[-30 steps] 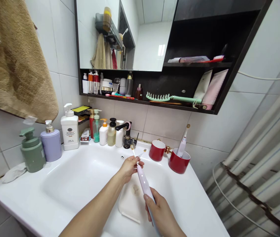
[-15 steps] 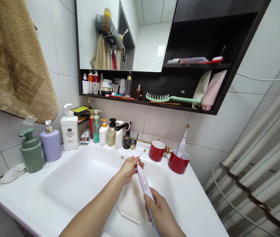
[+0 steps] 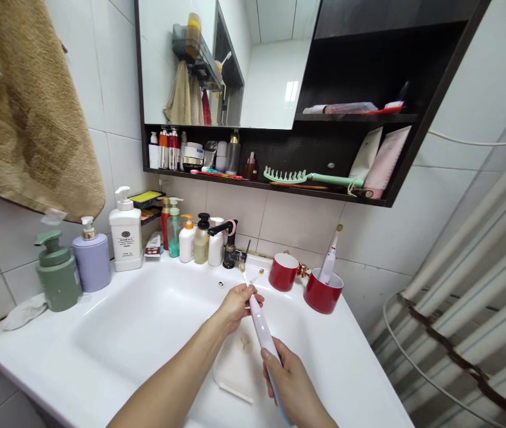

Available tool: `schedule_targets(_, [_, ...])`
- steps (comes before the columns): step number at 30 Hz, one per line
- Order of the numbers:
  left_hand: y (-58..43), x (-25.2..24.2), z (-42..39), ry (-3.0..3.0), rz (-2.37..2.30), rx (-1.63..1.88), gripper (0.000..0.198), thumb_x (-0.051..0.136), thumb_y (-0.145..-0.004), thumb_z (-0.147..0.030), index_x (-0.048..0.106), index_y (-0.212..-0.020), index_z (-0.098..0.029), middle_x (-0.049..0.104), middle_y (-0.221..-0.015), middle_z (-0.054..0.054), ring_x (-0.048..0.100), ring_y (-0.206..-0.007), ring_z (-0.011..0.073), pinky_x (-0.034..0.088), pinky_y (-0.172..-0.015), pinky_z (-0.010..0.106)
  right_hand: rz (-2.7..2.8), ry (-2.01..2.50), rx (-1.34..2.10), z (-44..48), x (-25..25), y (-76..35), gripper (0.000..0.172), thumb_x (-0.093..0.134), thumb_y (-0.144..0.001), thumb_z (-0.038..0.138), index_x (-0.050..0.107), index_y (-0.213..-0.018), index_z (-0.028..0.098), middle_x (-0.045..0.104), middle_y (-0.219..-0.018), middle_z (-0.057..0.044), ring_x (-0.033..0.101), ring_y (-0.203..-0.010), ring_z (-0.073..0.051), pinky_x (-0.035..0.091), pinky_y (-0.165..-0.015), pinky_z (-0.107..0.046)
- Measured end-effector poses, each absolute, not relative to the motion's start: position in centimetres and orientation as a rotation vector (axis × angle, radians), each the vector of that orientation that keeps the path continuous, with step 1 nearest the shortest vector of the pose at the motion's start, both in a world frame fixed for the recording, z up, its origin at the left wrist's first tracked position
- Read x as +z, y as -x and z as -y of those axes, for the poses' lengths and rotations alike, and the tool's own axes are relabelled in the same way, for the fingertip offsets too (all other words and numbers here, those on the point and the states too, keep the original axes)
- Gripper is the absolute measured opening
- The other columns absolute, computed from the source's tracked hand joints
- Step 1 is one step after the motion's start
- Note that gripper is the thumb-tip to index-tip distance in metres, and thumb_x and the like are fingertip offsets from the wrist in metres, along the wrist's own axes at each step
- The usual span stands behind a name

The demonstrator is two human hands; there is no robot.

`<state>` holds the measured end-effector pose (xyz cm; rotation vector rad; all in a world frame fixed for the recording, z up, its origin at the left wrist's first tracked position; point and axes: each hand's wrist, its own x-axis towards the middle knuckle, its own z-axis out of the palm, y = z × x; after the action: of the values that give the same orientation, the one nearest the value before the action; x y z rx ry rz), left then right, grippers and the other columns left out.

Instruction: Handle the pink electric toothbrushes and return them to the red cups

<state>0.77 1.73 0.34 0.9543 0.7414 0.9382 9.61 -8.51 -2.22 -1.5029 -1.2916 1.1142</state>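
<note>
Currently, fingers of the right hand (image 3: 295, 380) clench the electric toothbrush (image 3: 264, 339) handle; fingers of the left hand (image 3: 237, 306) grasp its neck above the white washbasin (image 3: 34, 351).

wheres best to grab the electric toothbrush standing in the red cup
Grip the pale handle just above the rim of the red cup, coming from above and the front. It leans in the open cup with its body sticking out, while the neck and head on top look too slim to hold.
</note>
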Motion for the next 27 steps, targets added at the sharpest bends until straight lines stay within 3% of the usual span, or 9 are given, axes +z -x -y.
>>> schedule_targets(13, [-1.3, 0.4, -1.6, -0.929, -0.728, 0.971, 0.012, 0.042, -0.069, -0.027, 0.041, -0.067, -0.015, 0.053, -0.057, -0.001, 0.050, -0.051, 0.0084, 0.036, -0.060, 0.024, 1.236, 1.410, 1.161, 8.1, -2.6, -9.4, 0.036, 0.037, -0.070, 0.041, 0.038, -0.094, 0.014, 0.037, -0.050, 0.007, 0.032, -0.035, -0.005, 0.030, -0.036, -0.019])
schedule_targets(18, [-2.0, 0.7, -0.2, -0.988, -0.646, 0.893, 0.023, 0.047, -0.065, -0.034, 0.045, -0.075, -0.014, 0.055, -0.069, 0.004, 0.051, -0.057, 0.0103, 0.036, -0.058, 0.024, 1.167, 1.339, 1.178, 8.2, -2.3, -9.0, 0.033, 0.037, -0.069, 0.043, 0.040, -0.088, 0.015, 0.038, -0.051, 0.006, 0.036, -0.038, -0.006, 0.031, -0.039, -0.019])
schedule_targets(22, [-2.6, 1.8, 0.9, -1.043, -0.595, 0.963, 0.031, 0.046, -0.064, -0.036, 0.046, -0.087, -0.015, 0.054, -0.081, 0.006, 0.051, -0.069, 0.0123, 0.036, -0.058, 0.023, 1.174, 1.366, 0.824, 6.1, 1.2, -10.4, 0.032, 0.033, -0.071, 0.044, 0.044, -0.080, 0.015, 0.044, -0.051, 0.003, 0.042, -0.044, -0.009, 0.034, -0.042, -0.019])
schedule_targets(24, [-2.8, 2.6, 0.6, -1.065, -0.641, 1.013, 0.029, 0.046, -0.065, -0.032, 0.046, -0.088, -0.015, 0.053, -0.085, 0.006, 0.050, -0.073, 0.0122, 0.036, -0.060, 0.022, 1.234, 1.390, 0.505, 3.6, 3.7, -11.9, 0.032, 0.034, -0.071, 0.043, 0.045, -0.081, 0.015, 0.052, -0.063, -0.001, 0.048, -0.055, -0.011, 0.038, -0.049, -0.021])
schedule_targets(27, [-3.7, 3.7, -1.1, -1.146, -0.729, 1.015, 0.023, 0.047, -0.064, -0.024, 0.047, -0.085, -0.014, 0.054, -0.083, 0.006, 0.050, -0.072, 0.0126, 0.036, -0.061, 0.023, 1.212, 1.390, 0.351, -1.0, 6.5, -14.4, 0.031, 0.035, -0.071, 0.040, 0.045, -0.086, 0.015, 0.055, -0.083, -0.005, 0.051, -0.072, -0.014, 0.039, -0.059, -0.021])
